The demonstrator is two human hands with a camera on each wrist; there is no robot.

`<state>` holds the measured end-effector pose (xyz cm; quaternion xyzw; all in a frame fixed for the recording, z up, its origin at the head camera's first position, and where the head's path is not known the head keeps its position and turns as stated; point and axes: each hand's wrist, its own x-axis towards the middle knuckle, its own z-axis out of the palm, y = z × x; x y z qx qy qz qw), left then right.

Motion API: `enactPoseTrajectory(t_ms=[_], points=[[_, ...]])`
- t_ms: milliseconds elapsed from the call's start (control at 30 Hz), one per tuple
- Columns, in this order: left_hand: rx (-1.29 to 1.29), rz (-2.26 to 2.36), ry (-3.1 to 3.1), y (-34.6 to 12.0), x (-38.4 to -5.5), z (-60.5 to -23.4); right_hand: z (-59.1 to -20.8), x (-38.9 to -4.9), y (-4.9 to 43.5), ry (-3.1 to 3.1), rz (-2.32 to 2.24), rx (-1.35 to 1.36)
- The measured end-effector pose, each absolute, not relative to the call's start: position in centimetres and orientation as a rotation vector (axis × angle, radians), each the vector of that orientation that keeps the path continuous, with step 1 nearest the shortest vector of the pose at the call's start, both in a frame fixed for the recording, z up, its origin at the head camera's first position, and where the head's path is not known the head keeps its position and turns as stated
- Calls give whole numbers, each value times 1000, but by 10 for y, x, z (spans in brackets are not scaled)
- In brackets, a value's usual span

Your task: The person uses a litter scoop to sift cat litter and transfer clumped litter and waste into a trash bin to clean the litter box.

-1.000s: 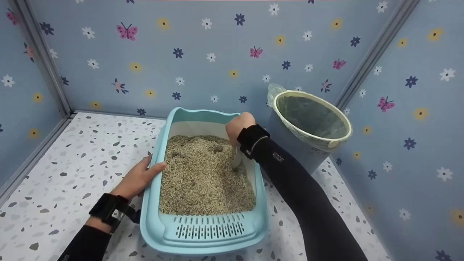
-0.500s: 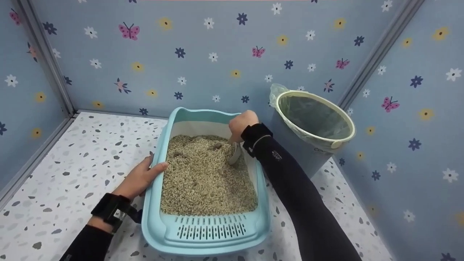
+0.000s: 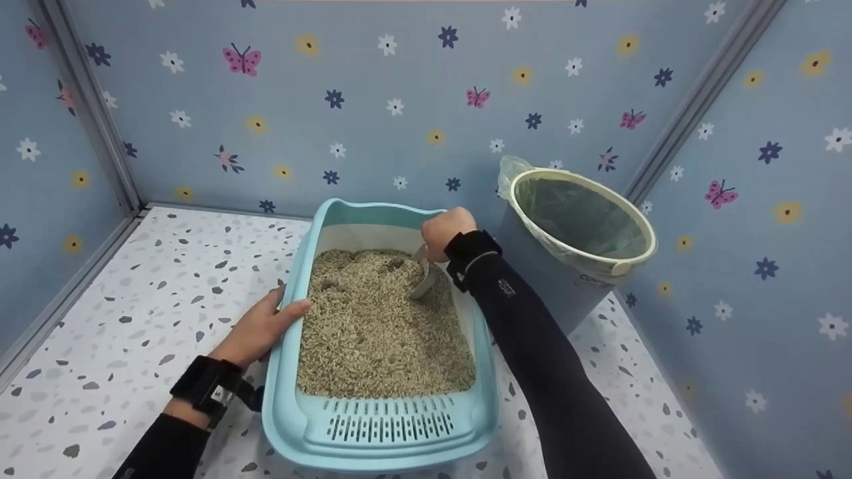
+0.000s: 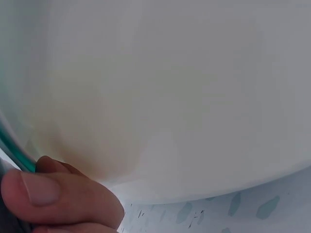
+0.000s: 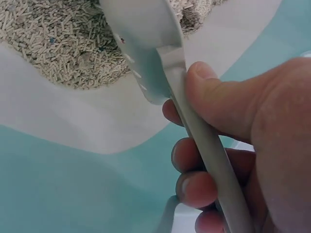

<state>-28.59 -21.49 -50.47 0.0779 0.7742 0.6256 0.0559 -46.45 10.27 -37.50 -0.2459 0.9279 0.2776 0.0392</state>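
A light-blue litter box [image 3: 379,452] full of pale pellet litter [image 3: 373,339] stands in the middle of the head view. My right hand [image 3: 447,234] grips the handle of a light-grey litter scoop [image 3: 423,281], its blade down in the litter near the back right. In the right wrist view, fingers and thumb wrap the scoop's handle [image 5: 209,150], and slots show along the blade. My left hand [image 3: 259,329] holds the box's left side, thumb over the rim and the other fingers outside, partly hidden. Dark clumps [image 3: 331,286] lie on the litter at the back.
A grey-blue bin [image 3: 552,286] with a cream rim and a clear bag liner [image 3: 579,213] stands right of the box, behind my right forearm. Flowered wall panels [image 3: 373,133] close off the back and both sides. The floor [image 3: 166,319] is white with grey speckles.
The scoop has shifted left through the litter, and more of its blade shows now. My left hand keeps its hold on the box's side.
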Motion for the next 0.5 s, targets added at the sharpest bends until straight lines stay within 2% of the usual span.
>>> enactPoseTrajectory(t_ms=[267, 500], points=[[183, 1884, 2370, -218, -283, -505, -394, -465, 91, 2901, 550, -776], [186, 1871, 2394, -214, -284, -503, -429, -470, 83, 2811, 151, -652]])
